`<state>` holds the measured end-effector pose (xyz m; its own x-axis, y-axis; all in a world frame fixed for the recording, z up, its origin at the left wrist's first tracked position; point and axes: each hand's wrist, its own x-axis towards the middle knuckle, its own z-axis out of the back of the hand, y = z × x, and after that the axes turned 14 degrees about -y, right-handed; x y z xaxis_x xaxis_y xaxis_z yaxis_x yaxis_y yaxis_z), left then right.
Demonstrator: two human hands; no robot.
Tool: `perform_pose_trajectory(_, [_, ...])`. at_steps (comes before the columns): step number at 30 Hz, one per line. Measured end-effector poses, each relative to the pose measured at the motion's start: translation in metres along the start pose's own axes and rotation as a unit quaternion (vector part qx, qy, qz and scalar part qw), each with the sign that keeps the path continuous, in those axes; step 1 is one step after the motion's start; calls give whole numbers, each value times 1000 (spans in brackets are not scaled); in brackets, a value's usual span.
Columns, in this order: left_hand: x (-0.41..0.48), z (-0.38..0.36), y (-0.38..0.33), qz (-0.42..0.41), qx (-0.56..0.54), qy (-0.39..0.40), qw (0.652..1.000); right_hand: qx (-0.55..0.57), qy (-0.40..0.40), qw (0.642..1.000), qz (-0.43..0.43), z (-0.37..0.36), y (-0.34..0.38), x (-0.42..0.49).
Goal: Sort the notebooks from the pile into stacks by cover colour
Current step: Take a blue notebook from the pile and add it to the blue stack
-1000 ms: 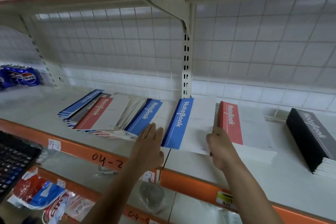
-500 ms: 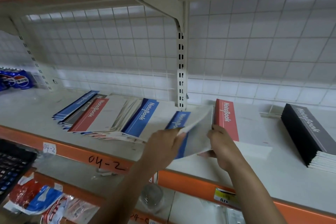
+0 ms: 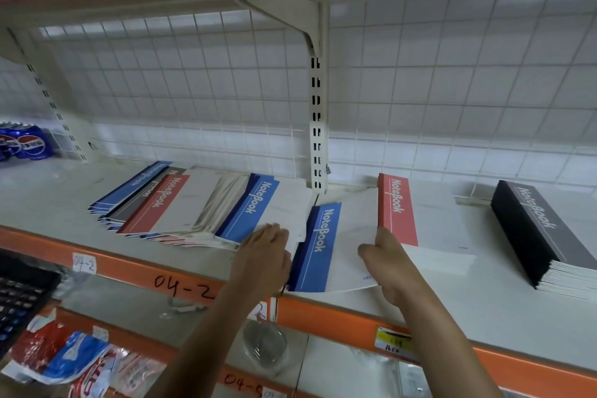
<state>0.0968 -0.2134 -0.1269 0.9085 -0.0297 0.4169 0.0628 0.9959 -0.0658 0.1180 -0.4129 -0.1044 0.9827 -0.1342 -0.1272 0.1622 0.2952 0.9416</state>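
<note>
— Blue strip upward, a blue notebook (image 3: pixel 319 249) lies on the white shelf (image 3: pixel 484 317), between the mixed pile (image 3: pixel 181 203) and the red stack (image 3: pixel 397 210), as a person sorts stationery by cover colour. Which step is this?

— Setting down, I'd judge. The right hand (image 3: pixel 391 268) grips the book's right edge. Its thumb is clamped over the white cover and the other fingers are tucked out of sight beneath. That edge bows up a little. The book looks to be starting or topping a blue stack.

— And the left hand (image 3: pixel 265 255)?

— Its fingers are stretched and close together, resting on the near corner of the pile, by the blue-striped book on top. It holds nothing that I can see.

— What does the next move call for?

— Probably the right hand lets go and squares the blue one just beside the red stack. Then the next cover comes off the pile. The black stack (image 3: pixel 542 229) stands well apart to the right, so each colour has its place.

— Anything you can't make out?

— How many blue books lie under this one, since its underside is hidden. The pile is fanned, so the lower covers show only as slivers. The soda cans (image 3: pixel 29 142) at far left are blurred and cut by the frame, as is the dark keypad (image 3: pixel 19 297) below.
</note>
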Motion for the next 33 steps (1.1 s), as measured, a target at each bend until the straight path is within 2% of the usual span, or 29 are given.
perform_pose_trajectory(4, [-2,6,-2,-43,-11,-30,999,-34,-13,999,-1,0,0,-1])
perform_pose_trajectory(7, [-1,9,-4,-22,-58,-71,996,-35,-13,999,1,2,3,-4])
perform_pose_trajectory(11, [4,17,-10,-14,-107,-49,993,-25,-7,1000,10,2,6,-6])
perform_pose_trajectory(14, [8,21,-12,23,-150,-46,987,-17,-13,1000,21,4,7,-7])
perform_pose_trajectory(17, [11,26,-9,57,-195,-11,979,-18,-30,999,28,8,10,-9])
perform_pose_trajectory(26, [14,32,-2,86,-236,32,967,-14,-114,983,141,30,28,-18])
perform_pose_trajectory(28, [15,32,-2,86,-217,7,972,-12,-118,983,138,32,28,-16])
perform_pose_trajectory(30, [16,30,-5,88,-219,-72,969,-12,-114,985,127,31,24,-15])
perform_pose_trajectory(33, [14,29,-19,66,-267,-182,944,-14,-92,990,110,25,20,-14])
